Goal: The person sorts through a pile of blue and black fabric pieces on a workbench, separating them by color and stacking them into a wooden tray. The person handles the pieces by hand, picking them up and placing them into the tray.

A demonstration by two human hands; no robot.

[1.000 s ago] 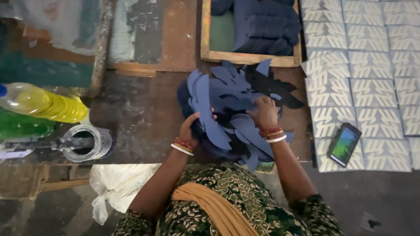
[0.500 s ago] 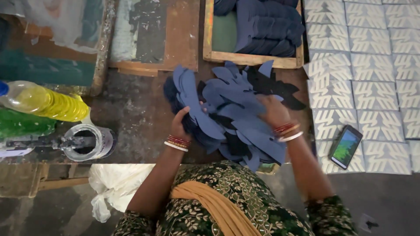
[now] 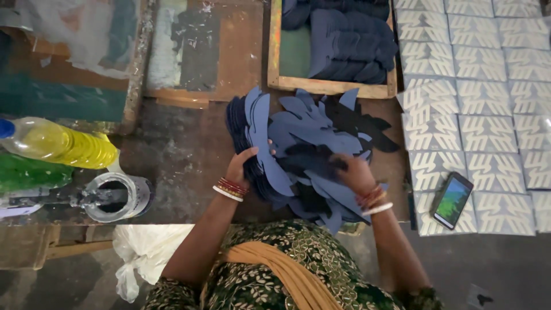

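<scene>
A loose heap of dark blue cut-out pieces [image 3: 304, 135] lies on the worn brown table in front of me. My left hand [image 3: 241, 166] grips the left edge of the heap, holding a thick bunch of pieces upright. My right hand [image 3: 353, 172] rests on top of the heap's right part, fingers closed on a piece. Both wrists wear red and white bangles.
A wooden tray [image 3: 274, 51] with more dark blue pieces stands behind the heap. Grey patterned sheets [image 3: 482, 80] cover the right side, with a phone [image 3: 452, 200] lying on them. At the left are a yellow bottle [image 3: 63, 146], a round tin [image 3: 115, 195] and a white bag [image 3: 143, 252].
Both hands have shifted within the heap; the left now holds a bunch of pieces upright at the left edge, and the right has moved down onto the heap's right part.
</scene>
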